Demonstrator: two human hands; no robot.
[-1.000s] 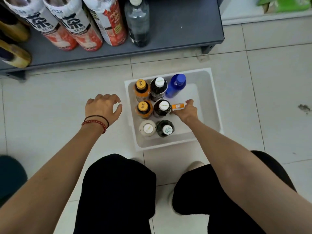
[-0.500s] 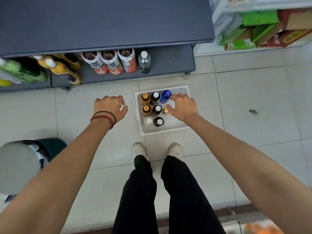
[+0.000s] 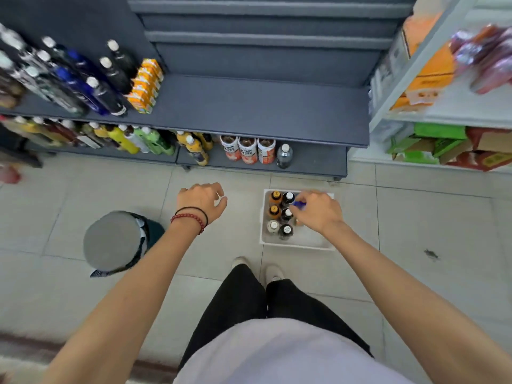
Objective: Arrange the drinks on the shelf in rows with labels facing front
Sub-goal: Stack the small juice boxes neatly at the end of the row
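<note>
The left hand [image 3: 201, 200] is hanging above the floor [image 3: 415, 217], fingers loosely curled, holding nothing. The right hand [image 3: 318, 213] is hovering over the white bin [image 3: 299, 243], its bent fingers [image 3: 308, 198] overlapping the blue bottle [image 3: 300, 204] standing there; whether they are gripping it cannot be told. Beyond, the shelf [image 3: 249, 106] is carrying more drinks [image 3: 248, 151].

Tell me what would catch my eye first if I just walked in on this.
Probably the white bin on the tiled floor, packed with capped bottles, with the right hand over it, fingers at a blue bottle. The left hand hovers empty to the bin's left. Behind them, rows of drinks crowd the left side of the dark shelves.
</note>
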